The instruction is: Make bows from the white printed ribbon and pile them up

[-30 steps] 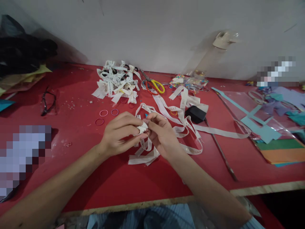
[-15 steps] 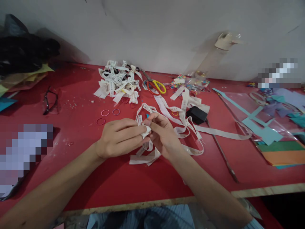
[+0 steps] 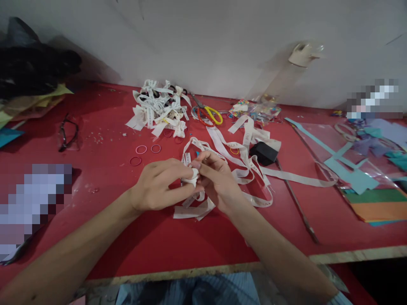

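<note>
Near the middle of the table, my left hand (image 3: 160,184) and my right hand (image 3: 216,178) meet around a small folded piece of white ribbon (image 3: 193,178). Fingers of both hands pinch it, and part of it is hidden behind them. A bit of blue shows just above the fingertips, too small to name. Lengths of printed white ribbon (image 3: 219,144) lie loosely behind and under my hands. Beside my left hand are several pink and dark red elastic bands (image 3: 141,149). Behind these sits a heap of white ribbon bows (image 3: 159,108), some with black bands.
Scissors (image 3: 211,115) with red and yellow handles lie by the bows. To the right are a black block (image 3: 263,153), a thin rod (image 3: 299,207) and coloured sheets (image 3: 378,209). Eyeglasses (image 3: 68,133) rest at left. The table's front edge (image 3: 178,273) is close to me.
The fingers of my left hand have shifted and parted somewhat, showing more of the folded white ribbon. My right hand stays almost in place.
</note>
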`<state>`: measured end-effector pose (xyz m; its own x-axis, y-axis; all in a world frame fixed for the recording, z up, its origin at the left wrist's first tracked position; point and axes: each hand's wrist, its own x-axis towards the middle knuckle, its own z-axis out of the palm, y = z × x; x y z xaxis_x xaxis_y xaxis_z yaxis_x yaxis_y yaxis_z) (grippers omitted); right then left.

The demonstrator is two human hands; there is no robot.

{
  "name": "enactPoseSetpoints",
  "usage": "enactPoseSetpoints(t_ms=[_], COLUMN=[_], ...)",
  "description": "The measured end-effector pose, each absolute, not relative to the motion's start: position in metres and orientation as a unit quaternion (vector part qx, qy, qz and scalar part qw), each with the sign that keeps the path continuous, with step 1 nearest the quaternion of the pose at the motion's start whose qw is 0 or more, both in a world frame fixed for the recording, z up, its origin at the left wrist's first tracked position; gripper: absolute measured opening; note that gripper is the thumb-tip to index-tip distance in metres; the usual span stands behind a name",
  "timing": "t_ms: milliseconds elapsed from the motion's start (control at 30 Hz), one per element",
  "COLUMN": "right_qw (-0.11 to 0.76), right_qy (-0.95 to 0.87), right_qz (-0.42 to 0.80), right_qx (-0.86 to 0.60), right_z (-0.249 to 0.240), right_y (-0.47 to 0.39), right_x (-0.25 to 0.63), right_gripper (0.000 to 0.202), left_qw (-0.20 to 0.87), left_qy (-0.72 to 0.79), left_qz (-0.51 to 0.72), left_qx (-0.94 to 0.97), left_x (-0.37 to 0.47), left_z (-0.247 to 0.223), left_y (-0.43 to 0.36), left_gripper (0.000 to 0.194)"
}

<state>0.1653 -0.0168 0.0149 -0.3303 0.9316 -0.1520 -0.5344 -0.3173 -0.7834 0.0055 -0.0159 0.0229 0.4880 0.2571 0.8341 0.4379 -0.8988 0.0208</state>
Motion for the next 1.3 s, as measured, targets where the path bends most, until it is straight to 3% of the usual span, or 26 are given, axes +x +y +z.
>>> enactPoseSetpoints(t_ms=[267,567,833,1067,1300], right_qw=[0.497,0.495,0.499,0.497,0.500], right_qy=[-0.324,-0.322,-0.310,-0.305,-0.294], right_qz=[0.741,0.742,0.752,0.756,0.765], right_qx=[-0.313,-0.318,-0.299,-0.298,-0.282], right_z=[0.0127,0.0106,0.0095,0.0113,0.0086], right_y=[-0.0163,-0.0158,-0.0156,-0.0168,-0.0171], right_x=[0.1654,0.1652,0.1660,0.1658,0.1655], right_gripper=[0.016,0.016,0.016,0.015,0.016], left_qw=[0.068,0.212,0.117,0.137,0.233], left_qy=[-0.247,-0.145,-0.270,-0.249,-0.156], left_qz=[-0.461,-0.432,-0.489,-0.504,-0.457], left_qx=[-0.850,-0.865,-0.821,-0.815,-0.844], left_x=[0.0069,0.0021,0.0084,0.0093,0.0043], left_z=[0.0222,0.0247,0.0210,0.0237,0.0295], left_y=[-0.0201,-0.0137,-0.0192,-0.0183,-0.0174], left_gripper=[0.014,0.015,0.015,0.014,0.014])
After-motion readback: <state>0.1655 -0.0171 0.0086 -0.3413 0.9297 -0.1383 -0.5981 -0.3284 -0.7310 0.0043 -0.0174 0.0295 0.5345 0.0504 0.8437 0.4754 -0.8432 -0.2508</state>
